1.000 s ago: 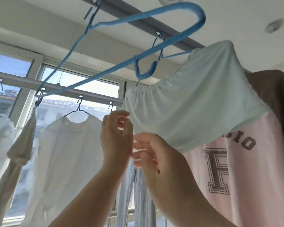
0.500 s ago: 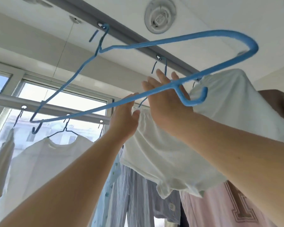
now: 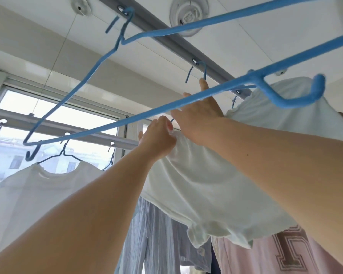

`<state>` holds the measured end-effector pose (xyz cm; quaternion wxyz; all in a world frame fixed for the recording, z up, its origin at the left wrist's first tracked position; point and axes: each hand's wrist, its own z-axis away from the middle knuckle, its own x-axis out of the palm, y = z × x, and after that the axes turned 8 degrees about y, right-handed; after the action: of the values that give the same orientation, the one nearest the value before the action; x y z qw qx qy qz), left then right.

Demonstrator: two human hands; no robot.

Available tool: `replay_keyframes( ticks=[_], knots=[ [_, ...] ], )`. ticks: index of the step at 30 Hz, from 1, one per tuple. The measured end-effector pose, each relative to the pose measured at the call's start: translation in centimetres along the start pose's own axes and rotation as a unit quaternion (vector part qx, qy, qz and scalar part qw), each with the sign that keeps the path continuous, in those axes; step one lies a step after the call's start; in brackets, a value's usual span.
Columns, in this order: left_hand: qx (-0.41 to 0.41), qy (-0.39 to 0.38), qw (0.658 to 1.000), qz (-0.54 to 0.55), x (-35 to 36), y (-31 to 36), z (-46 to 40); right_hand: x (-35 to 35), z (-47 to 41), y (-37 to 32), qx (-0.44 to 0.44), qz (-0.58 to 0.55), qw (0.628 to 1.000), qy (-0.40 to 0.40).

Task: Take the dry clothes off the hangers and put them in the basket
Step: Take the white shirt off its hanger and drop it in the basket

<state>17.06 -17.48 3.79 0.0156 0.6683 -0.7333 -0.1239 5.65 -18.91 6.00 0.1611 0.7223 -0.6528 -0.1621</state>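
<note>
**White garment about to come off its hanger**

The pale white garment hangs high under the ceiling rail, draped over a blue hanger whose hook sits in a rail eyelet. The left hand pinches the garment's upper edge, fingers curled into the cloth. The right hand reaches up behind it with fingers extended toward that hook; whether it grips the wire cannot be told, since an empty blue hanger crosses in front.

That bare hanger suggests at least one item may already be down. Much appears left: a white T-shirt on a dark wire hanger by the window, a blue striped garment below, and a pink T-shirt at lower right. No basket is in view.

The pink shirt carries large brown block lettering, cut off by the frame and by the white garment; it cannot be read with confidence. No brand labels show.
</note>
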Motion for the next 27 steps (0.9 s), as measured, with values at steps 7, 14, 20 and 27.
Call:
replay_keyframes(
  ticks=[7,14,20,27],
  knots=[
    [0.127,-0.01,0.991,-0.04,0.2,-0.9,-0.2,0.1,-0.1,0.1,-0.018,-0.035,0.999,-0.003],
    [0.124,0.0,0.992,0.02,-0.6,-2.0,0.2,1.8,0.0,1.9,0.005,-0.072,0.996,0.055],
    [0.058,-0.008,0.995,0.086,-0.8,-3.2,1.0,2.3,0.3,2.5,0.012,-0.1,0.992,0.076],
    [-0.031,-0.122,0.973,0.193,0.0,-3.5,2.9,2.2,0.9,2.1,0.045,-0.082,0.989,0.11]
  ],
)
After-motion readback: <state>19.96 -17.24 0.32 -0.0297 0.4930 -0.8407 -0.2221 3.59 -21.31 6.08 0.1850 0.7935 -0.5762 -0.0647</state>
